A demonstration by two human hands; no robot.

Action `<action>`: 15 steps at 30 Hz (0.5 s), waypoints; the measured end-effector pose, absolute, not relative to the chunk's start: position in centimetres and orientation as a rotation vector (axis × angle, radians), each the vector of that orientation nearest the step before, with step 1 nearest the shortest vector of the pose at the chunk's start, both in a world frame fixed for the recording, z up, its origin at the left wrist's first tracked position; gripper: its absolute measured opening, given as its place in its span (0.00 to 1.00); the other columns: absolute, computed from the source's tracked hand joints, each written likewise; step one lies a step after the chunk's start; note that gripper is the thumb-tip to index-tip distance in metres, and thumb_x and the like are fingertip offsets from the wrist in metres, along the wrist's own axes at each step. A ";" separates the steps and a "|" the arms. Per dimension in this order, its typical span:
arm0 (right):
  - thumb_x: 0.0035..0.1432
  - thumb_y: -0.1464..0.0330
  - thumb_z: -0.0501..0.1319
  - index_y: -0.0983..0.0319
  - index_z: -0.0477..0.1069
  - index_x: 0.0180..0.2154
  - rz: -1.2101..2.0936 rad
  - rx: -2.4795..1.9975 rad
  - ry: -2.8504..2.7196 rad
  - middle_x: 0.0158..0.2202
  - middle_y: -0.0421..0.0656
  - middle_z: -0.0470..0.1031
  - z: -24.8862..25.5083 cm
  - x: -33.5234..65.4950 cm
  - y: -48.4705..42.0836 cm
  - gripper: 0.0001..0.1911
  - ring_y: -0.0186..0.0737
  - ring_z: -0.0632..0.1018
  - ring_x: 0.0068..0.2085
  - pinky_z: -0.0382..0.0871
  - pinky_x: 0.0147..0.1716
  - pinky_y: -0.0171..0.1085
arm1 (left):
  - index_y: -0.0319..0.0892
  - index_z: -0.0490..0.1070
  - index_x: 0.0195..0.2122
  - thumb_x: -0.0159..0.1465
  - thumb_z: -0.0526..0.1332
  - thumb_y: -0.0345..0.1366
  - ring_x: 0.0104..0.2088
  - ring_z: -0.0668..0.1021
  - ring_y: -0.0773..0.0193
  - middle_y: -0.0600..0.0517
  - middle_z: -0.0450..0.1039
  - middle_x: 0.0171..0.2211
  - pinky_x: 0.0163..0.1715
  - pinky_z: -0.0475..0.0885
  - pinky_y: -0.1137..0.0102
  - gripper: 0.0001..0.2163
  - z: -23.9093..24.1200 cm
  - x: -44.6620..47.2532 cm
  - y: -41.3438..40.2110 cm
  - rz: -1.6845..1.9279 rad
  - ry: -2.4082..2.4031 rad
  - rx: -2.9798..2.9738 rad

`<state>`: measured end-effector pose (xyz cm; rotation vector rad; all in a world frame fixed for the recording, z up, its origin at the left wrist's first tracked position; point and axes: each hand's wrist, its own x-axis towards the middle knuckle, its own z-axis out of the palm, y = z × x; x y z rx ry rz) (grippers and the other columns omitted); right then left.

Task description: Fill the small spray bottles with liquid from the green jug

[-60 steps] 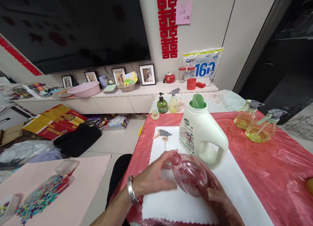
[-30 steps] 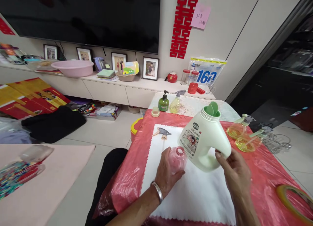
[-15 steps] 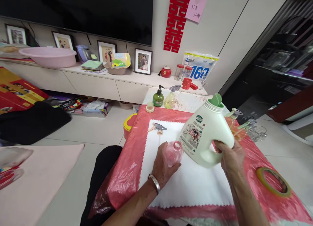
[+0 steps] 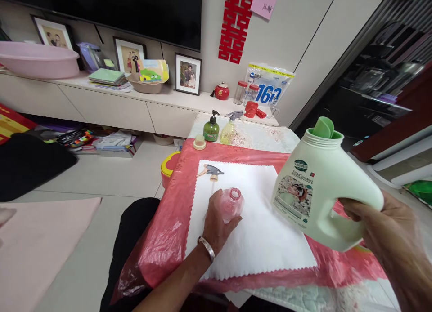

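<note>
My left hand [image 4: 218, 220] is wrapped round a pink see-through spray bottle [image 4: 232, 205] whose neck is open at the top. The bottle is upright over the white scalloped cloth [image 4: 259, 240]. Up on the right, my right hand [image 4: 388, 222] grips the handle of a large pale green detergent jug [image 4: 324, 186]. The jug has no cap, and a green pouring spout shows in its mouth. It leans slightly. A grey and peach spray trigger head [image 4: 212, 171] lies on the cloth beyond my left hand.
A pale cap [image 4: 199, 142], a green pump bottle [image 4: 211, 127] and a yellowish spray bottle [image 4: 228, 131] stand at the table's far side. Red plastic film [image 4: 162, 244] covers the table under the cloth. Behind is a long low cabinet [image 4: 114, 109] with picture frames.
My right hand has carried the detergent jug to the right and nearer me, away from the pink bottle. My left hand keeps its grip on that bottle. The view has shifted slightly.
</note>
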<state>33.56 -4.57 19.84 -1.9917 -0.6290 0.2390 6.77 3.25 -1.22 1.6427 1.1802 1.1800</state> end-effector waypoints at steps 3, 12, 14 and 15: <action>0.31 0.62 0.70 0.59 0.70 0.23 0.244 -2.075 -0.706 0.17 0.36 0.65 19.4 34.6 -5.6 0.14 0.35 0.63 0.22 0.55 0.24 0.38 | 0.42 0.51 0.64 0.56 0.68 0.43 0.63 0.69 0.43 0.36 0.62 0.61 0.63 0.66 0.48 0.39 -1.2 6.9 3.2 1.210 1.229 1.637; 0.25 0.55 0.66 0.55 0.77 0.30 0.361 -2.293 -0.912 0.25 0.41 0.77 20.5 33.4 -5.7 0.23 0.48 0.75 0.26 0.65 0.23 0.41 | 0.41 0.52 0.65 0.54 0.69 0.41 0.62 0.69 0.43 0.37 0.63 0.61 0.62 0.66 0.49 0.40 -1.7 7.0 3.2 1.208 1.244 1.656; 0.25 0.53 0.64 0.54 0.76 0.28 0.393 -2.353 -0.980 0.25 0.40 0.77 21.3 32.7 -5.7 0.22 0.49 0.76 0.26 0.67 0.23 0.42 | 0.40 0.52 0.65 0.54 0.69 0.41 0.62 0.69 0.42 0.36 0.63 0.62 0.62 0.66 0.49 0.40 -1.7 7.0 3.2 1.212 1.240 1.659; 0.26 0.53 0.63 0.53 0.76 0.28 0.392 -2.380 -1.026 0.25 0.39 0.77 21.5 32.5 -5.7 0.21 0.48 0.77 0.26 0.69 0.24 0.42 | 0.40 0.52 0.65 0.54 0.69 0.41 0.62 0.69 0.42 0.36 0.62 0.62 0.62 0.67 0.49 0.40 -1.7 7.0 3.2 1.212 1.237 1.662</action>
